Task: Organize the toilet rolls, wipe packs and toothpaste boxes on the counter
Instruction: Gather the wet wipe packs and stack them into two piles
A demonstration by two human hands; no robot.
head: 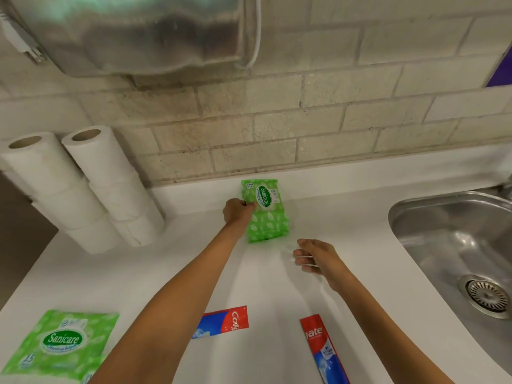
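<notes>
Leaning green leaf-printed wipe pack (265,210)

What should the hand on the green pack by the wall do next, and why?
Probably let go and reach back for the other wipe pack. The left hand grips the far wipe pack, which seems to lie flat near the wall already, beside the toilet rolls. The right hand hovers empty.

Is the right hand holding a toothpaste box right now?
No, the right hand hovers empty above the counter, while both toothpaste boxes lie nearer the front edge.
</notes>
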